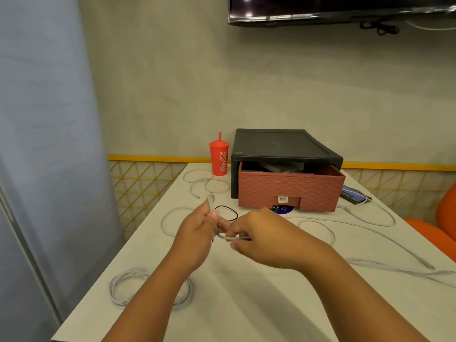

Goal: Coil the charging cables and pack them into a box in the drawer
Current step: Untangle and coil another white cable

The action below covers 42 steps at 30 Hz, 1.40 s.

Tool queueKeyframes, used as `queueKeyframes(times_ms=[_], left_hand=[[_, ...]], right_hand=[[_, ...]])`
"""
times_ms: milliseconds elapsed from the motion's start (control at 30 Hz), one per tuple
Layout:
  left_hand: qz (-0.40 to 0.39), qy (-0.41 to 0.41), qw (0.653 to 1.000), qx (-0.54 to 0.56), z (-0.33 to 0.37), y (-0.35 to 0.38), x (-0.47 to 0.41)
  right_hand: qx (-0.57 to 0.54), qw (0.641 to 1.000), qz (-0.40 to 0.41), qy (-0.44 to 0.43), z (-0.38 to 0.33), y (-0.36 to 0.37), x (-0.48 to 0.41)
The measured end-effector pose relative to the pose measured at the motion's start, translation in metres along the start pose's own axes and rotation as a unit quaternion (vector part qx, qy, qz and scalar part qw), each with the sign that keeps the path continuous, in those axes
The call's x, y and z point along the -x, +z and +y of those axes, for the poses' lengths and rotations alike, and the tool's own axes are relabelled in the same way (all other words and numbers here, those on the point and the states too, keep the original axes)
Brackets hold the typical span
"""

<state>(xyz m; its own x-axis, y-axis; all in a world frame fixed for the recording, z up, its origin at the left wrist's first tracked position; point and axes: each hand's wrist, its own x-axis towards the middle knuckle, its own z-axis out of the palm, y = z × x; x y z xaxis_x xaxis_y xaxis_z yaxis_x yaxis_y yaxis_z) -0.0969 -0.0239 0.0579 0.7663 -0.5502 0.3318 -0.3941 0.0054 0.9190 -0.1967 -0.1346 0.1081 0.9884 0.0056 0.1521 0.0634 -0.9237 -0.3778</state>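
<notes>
Both hands meet over the middle of the white table (246, 304). My left hand (197, 230) pinches a folded white charging cable (211, 202) that sticks up from its fingers. My right hand (261, 234) grips the same cable where it loops between the two hands. A coiled white cable (123, 287) lies near the front left, partly hidden under my left forearm. More loose white cables lie at the back left (209, 185) and trail across the right side (370, 233). The reddish drawer (288, 188) stands pulled open from its black housing (281, 144), with a dark box (281, 167) inside.
A red cup with a straw (219, 156) stands left of the drawer unit. A phone (354, 195) lies to its right, plugged into a cable. A thin black loop (228, 212) rests behind my hands. Orange seats (441, 218) sit at the right edge.
</notes>
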Motion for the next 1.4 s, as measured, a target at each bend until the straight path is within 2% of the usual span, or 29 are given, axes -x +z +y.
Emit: queueKeyframes(times_ms=[67, 167, 433, 500, 567, 633, 733, 800, 867, 933, 1000, 1100, 1200, 1333, 1400], left_hand=[[-0.052, 0.001, 0.998, -0.023, 0.0, 0.001, 0.003], [-0.117, -0.016, 0.993, 0.015, 0.002, 0.001, 0.008], [-0.1, -0.078, 0.966, 0.224, 0.008, -0.006, 0.01], [-0.078, -0.11, 0.938, 0.318, 0.008, -0.01, 0.009], [-0.053, -0.14, 0.896, 0.419, 0.005, -0.015, 0.005], [-0.042, -0.143, 0.859, 0.491, 0.001, -0.021, 0.002], [-0.038, -0.128, 0.823, 0.552, -0.007, -0.03, -0.002], [-0.034, -0.119, 0.802, 0.585, -0.012, -0.033, -0.004], [-0.018, -0.11, 0.785, 0.609, -0.016, -0.034, -0.006], [0.015, -0.099, 0.775, 0.623, -0.017, -0.035, -0.008], [0.064, -0.105, 0.779, 0.615, -0.016, -0.035, -0.009], [0.135, -0.107, 0.801, 0.573, -0.013, -0.032, -0.012], [0.156, -0.103, 0.816, 0.547, -0.012, -0.028, -0.014], [0.143, -0.11, 0.826, 0.534, -0.018, -0.025, -0.015], [0.137, -0.116, 0.829, 0.529, -0.021, -0.024, -0.014]], right_hand=[[-0.012, 1.0, 0.019, -0.001, 0.002, -0.005, -0.001], [-0.06, 0.996, 0.069, 0.006, 0.008, -0.009, -0.004], [-0.253, 0.951, 0.176, 0.036, 0.041, 0.003, -0.013], [-0.29, 0.931, 0.216, 0.055, 0.051, 0.006, -0.012], [-0.304, 0.91, 0.27, 0.082, 0.063, 0.009, -0.012], [-0.291, 0.892, 0.321, 0.126, 0.077, 0.014, -0.013], [-0.292, 0.858, 0.38, 0.185, 0.094, 0.019, -0.012], [-0.264, 0.866, 0.374, 0.199, 0.1, 0.022, -0.011], [-0.201, 0.906, 0.32, 0.189, 0.099, 0.024, -0.01], [-0.096, 0.946, 0.271, 0.149, 0.099, 0.028, -0.01], [0.019, 0.965, 0.247, 0.089, 0.098, 0.031, -0.011], [0.143, 0.957, 0.252, 0.001, 0.095, 0.032, -0.014], [0.214, 0.934, 0.283, -0.044, 0.09, 0.032, -0.016], [0.247, 0.906, 0.335, -0.075, 0.081, 0.024, -0.02], [0.223, 0.898, 0.374, -0.063, 0.082, 0.017, -0.021]])
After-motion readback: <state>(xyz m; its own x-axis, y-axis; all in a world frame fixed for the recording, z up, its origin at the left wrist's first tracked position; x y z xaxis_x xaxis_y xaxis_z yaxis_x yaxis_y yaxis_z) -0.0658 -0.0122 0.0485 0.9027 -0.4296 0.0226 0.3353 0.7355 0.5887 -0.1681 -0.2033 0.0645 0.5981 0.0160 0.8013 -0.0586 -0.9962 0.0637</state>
